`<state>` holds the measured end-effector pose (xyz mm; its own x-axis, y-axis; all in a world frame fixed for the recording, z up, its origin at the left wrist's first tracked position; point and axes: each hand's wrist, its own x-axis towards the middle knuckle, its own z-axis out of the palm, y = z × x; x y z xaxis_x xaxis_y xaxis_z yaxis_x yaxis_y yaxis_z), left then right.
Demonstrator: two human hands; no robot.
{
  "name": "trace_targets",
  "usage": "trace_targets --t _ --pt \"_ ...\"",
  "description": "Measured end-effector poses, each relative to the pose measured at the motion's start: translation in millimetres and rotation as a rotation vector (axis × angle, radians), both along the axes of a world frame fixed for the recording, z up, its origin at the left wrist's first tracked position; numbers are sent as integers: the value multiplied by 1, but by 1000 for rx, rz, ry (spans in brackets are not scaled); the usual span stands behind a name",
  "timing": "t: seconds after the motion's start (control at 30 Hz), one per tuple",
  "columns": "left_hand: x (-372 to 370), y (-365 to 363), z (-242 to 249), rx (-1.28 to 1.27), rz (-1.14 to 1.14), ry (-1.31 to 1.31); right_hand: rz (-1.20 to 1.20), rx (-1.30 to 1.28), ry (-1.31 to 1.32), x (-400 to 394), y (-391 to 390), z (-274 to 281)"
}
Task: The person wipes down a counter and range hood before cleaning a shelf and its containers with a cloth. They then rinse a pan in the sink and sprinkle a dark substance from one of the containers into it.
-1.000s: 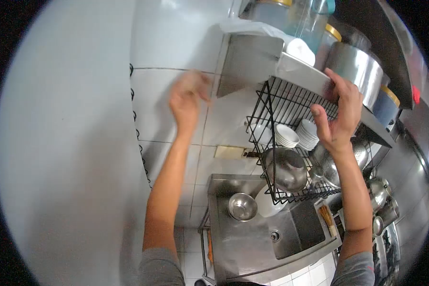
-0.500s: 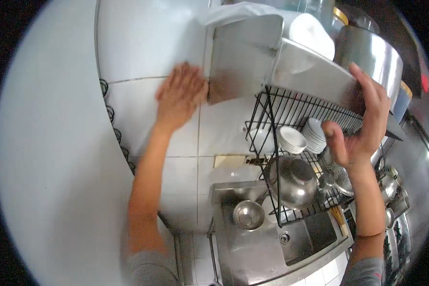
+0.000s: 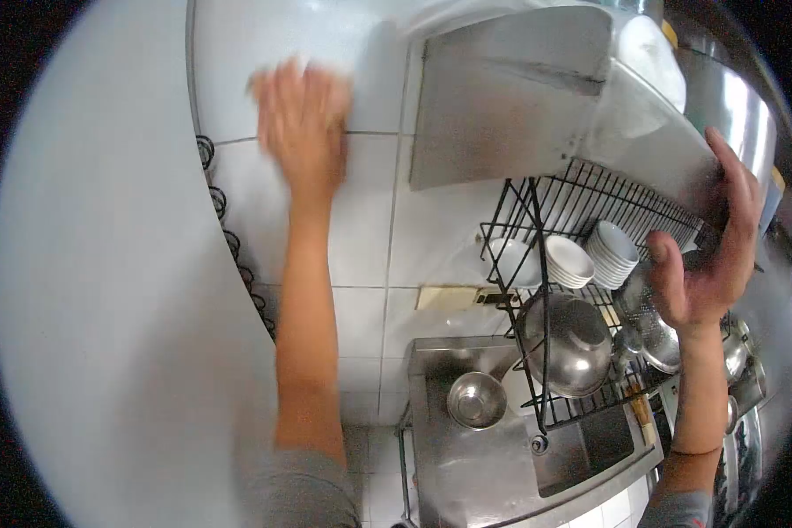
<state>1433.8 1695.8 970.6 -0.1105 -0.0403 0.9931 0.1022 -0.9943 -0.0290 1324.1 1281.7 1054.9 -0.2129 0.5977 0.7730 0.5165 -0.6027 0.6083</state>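
Note:
My left hand [image 3: 301, 132] is raised against the white tiled wall [image 3: 365, 233], its fingers stretched out and a little blurred. Beside it on the right is a steel wall shelf [image 3: 502, 97]. At the shelf's front side, my right hand [image 3: 708, 246] is up with the thumb apart from the fingers, and the fingertips overlap the metal edge. Below the shelf hangs a black wire rack [image 3: 546, 352] holding a stack of white bowls [image 3: 612, 251], another small stack of white bowls [image 3: 569, 261] and an upturned steel bowl [image 3: 568, 343].
A steel sink [image 3: 466, 475] with a small steel bowl [image 3: 477, 400] on its drainboard stands below. On the left rises a large pale panel [image 3: 106, 264] with black coils along its edge. A large steel pot [image 3: 722, 92] stands on the shelf at upper right.
My left hand has moved up and left across the tiles, away from the shelf. The view has shifted, so the shelf, rack and right hand appear further right.

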Motion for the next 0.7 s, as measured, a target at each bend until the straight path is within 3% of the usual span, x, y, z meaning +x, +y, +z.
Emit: trace_targets --t 0.07,0.13,0.23,0.33,0.37,0.4,0.47,0.5,0.57,0.6,0.67,0.7 --pt "-22 -13 -83 -242 -21 56 22 4 -4 3 0 -1" --pt "-23 -12 -132 -315 -13 121 65 4 -29 5 -1 0" --pt "-16 1 -86 -265 -6 40 68 -8 -14 4 4 0" --pt "-7 43 45 -29 254 -150 115 35 -74 4 8 2" --pt "-7 61 97 20 228 -175 121 42 -83 4 10 2" --pt "-11 69 143 1 360 -146 122 51 -97 3 10 2" --pt "-24 47 198 -69 328 -316 66 49 -41 -3 6 0" --pt "-23 41 205 -66 310 -320 31 44 16 -6 5 -1" --pt "-23 36 210 69 479 -38 10 43 13 -5 4 0" --pt "-29 12 188 -82 -257 0 50 47 -18 -2 4 0" --pt "9 16 123 287 -6 -143 132 45 -82 5 5 1" --pt "13 8 86 304 -56 -31 117 41 -67 3 7 -1"
